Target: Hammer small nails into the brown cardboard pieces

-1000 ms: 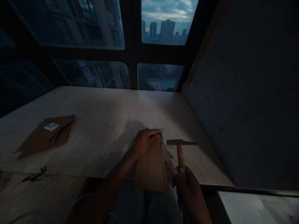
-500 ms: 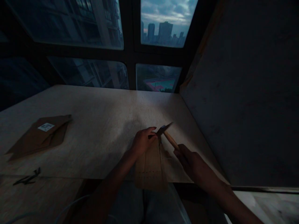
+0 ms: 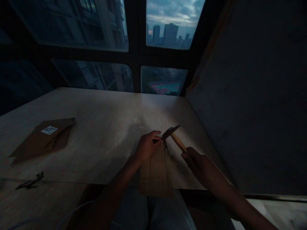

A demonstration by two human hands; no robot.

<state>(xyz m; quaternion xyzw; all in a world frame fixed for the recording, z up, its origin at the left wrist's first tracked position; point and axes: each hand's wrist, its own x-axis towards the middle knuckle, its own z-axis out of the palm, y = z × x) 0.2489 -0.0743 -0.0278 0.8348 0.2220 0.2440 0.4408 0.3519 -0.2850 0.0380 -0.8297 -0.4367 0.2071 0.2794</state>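
Note:
My right hand (image 3: pixel 198 164) is wrapped round the wooden handle of a hammer (image 3: pixel 178 142). The dark hammer head is tilted just right of my left fingertips, over the far end of a folded brown cardboard piece (image 3: pixel 157 174). My left hand (image 3: pixel 149 144) rests on that far end, its thumb and fingers drawn together about something small and dark that I cannot make out. Rows of small marks run across the cardboard, and its near end sticks out past the table's front edge above my lap.
A stack of flat brown cardboard (image 3: pixel 48 140) with a white label lies on the table (image 3: pixel 103 127) at left. Several thin black pieces (image 3: pixel 31 182) lie at the front left. A dark wall (image 3: pixel 251 111) borders the right side; windows (image 3: pixel 163 80) stand behind.
The hammer and my right hand have shifted slightly to the right, so the head sits a little farther from my left fingers. My left hand stays at the cardboard's far end.

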